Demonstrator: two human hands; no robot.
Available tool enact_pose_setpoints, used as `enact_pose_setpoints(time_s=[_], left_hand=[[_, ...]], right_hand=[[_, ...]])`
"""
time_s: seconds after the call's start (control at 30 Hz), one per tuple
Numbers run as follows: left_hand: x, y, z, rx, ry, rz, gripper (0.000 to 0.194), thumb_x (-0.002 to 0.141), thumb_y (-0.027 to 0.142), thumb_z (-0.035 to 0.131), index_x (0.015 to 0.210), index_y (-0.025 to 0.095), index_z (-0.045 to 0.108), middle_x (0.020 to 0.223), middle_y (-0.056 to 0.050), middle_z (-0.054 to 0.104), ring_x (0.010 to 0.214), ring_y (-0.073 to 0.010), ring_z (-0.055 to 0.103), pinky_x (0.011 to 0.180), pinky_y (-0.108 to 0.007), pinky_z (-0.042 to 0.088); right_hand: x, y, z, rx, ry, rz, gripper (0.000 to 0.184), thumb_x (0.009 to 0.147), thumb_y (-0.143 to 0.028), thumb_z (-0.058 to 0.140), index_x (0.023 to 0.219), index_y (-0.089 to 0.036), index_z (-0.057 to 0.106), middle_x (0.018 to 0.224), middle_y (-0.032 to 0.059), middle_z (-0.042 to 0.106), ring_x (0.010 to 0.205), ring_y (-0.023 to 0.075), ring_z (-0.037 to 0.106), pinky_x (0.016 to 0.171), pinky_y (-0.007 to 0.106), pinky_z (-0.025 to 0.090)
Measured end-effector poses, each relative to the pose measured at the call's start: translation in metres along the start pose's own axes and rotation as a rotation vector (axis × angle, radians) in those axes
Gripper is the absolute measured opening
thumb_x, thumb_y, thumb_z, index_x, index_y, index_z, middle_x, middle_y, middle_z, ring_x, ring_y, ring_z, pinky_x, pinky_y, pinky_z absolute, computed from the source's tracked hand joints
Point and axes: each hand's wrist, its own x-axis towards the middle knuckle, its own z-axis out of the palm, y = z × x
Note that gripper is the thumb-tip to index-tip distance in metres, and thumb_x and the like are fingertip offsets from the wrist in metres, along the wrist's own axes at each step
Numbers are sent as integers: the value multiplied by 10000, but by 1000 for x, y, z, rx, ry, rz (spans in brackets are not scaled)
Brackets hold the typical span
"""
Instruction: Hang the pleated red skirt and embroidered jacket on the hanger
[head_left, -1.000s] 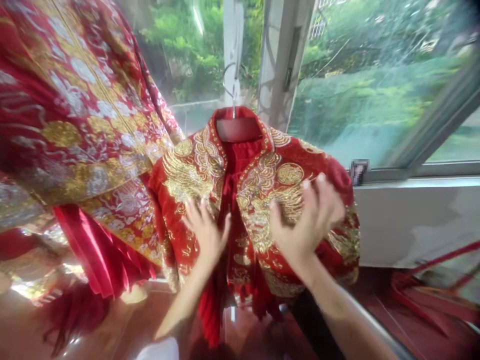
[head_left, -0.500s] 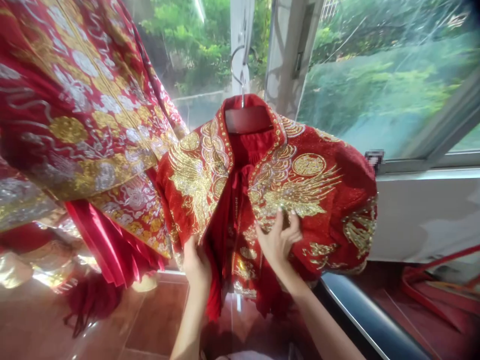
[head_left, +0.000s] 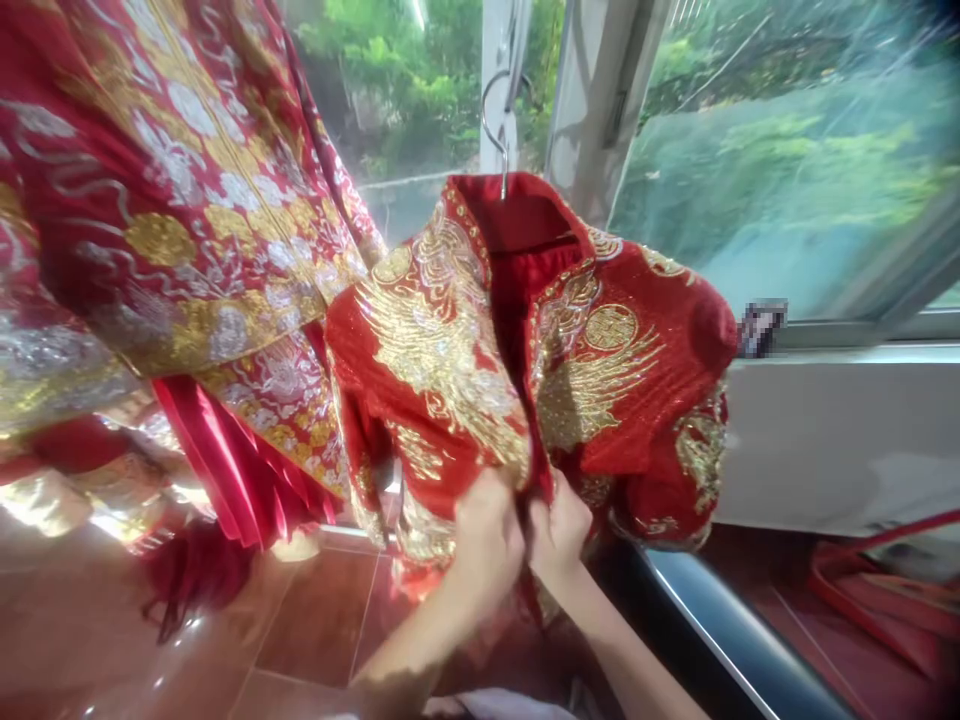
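Here, the left hand [head_left: 487,525] and right hand [head_left: 560,522] are holding the red jacket [head_left: 450,370] in tight fists; shiny brown tiles [head_left: 319,612] are lying below them, a window [head_left: 795,190] is glowing beyond.

Before you hangs a red jacket [head_left: 465,370], upright on a hanger [head_left: 504,170], its stand-up collar edged with small gold studs. Gold, wing-like embroidery and round gold motifs cover both front panels, with more gold on the sleeves. The front gapes at the neck and narrows downward to where your left hand [head_left: 489,525] and right hand [head_left: 559,525] grip its two edges close together.
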Motion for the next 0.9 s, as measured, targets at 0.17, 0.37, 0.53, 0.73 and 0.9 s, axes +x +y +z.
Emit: enact_pose_setpoints(time_s=[0.17,0.37,0.53,0.73,0.9], left_hand=[[-4,-33,24,69,-132,-70,380,822,1,351,1030,158,628,795,-63,669,727,-159,653,661,-237,536],[-16,-73,29,184,-160,-155,405,855,21,345,1148,166,585,928,-82,696,824,-179,682,742,-284,563],[-27,-69,29,215,-52,-144,317,883,69,388,1123,169,571,944,-93,722,806,-185,708,721,-287,572],[-20,-95,16,180,-48,-267,241,888,154,464,1108,163,564,962,-102,724,808,-186,711,708,-284,551],[-2,-113,-23,150,-37,-321,169,897,238,457,919,156,603,778,-50,689,654,-147,641,624,-237,480]], right_hand=[[8,19,3,-59,-14,-4,220,851,-155,393,836,-166,612,693,36,684,583,171,644,558,246,487],[8,31,1,-61,-49,5,247,871,-183,381,861,-164,627,696,36,685,610,177,656,589,256,503],[5,30,-3,-44,-58,63,236,869,-210,396,865,-167,628,679,37,678,591,188,648,566,271,498],[13,31,-16,-93,-100,36,219,875,-245,405,825,-176,606,626,29,650,538,183,625,567,285,510],[38,39,-52,7,-205,-37,348,888,-460,490,1018,-160,608,815,56,722,659,188,686,589,264,539]])
